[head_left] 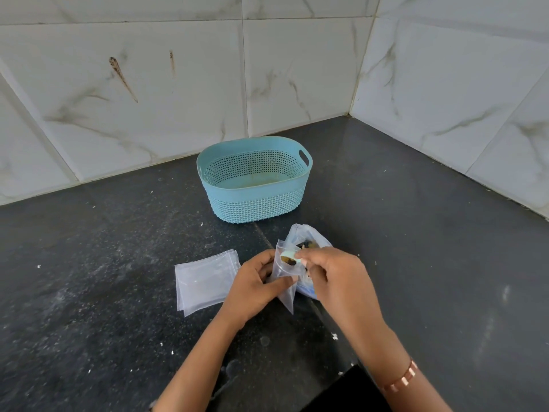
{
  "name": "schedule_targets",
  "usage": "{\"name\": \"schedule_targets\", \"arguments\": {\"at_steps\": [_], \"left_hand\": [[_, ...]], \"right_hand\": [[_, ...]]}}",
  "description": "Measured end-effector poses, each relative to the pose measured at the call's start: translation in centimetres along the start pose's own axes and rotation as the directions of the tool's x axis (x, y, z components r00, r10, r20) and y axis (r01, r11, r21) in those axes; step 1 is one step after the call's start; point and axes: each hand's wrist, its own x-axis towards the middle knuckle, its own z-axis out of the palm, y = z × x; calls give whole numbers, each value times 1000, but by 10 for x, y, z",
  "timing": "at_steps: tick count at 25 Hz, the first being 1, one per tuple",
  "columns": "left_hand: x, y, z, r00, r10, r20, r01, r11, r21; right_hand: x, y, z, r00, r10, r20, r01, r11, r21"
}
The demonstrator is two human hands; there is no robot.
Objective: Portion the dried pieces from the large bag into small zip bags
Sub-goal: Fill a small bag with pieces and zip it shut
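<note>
My left hand (256,281) grips a small clear zip bag (285,288) by its side and holds it upright with the mouth open. My right hand (332,273) pinches a small pale green scoop (289,256) at the bag's mouth; dark and tan dried pieces show at its tip. Right behind both hands lies the large clear bag (306,236), open, with dark dried pieces inside and partly hidden by my right hand. A stack of empty small zip bags (205,281) lies flat to the left of my left hand.
A light blue perforated plastic basket (255,203) stands empty on the dark speckled counter (89,263) behind the bags. White marble-look tiled walls meet in a corner at the back right. Small white crumbs dot the counter. A copper bangle (402,379) sits on my right wrist.
</note>
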Motion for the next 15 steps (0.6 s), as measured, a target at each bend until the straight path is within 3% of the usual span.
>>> {"name": "schedule_targets", "arguments": {"at_steps": [3, 6, 12, 15], "left_hand": [[0, 0, -1, 1000, -4, -6, 4, 1000, -11], [0, -1, -2, 1000, -12, -1, 12, 1000, -25], [0, -2, -1, 999, -33, -12, 32, 998, -47], [1, -4, -1, 1000, -31, -5, 31, 998, -52]], "right_hand": [[-3, 11, 8, 943, -316, -108, 276, 919, -281], [-5, 19, 14, 876, -440, -199, 373, 878, -300], [-7, 16, 14, 861, -410, -300, 355, 908, -223], [-6, 17, 16, 879, -391, -273, 345, 917, -201]]}}
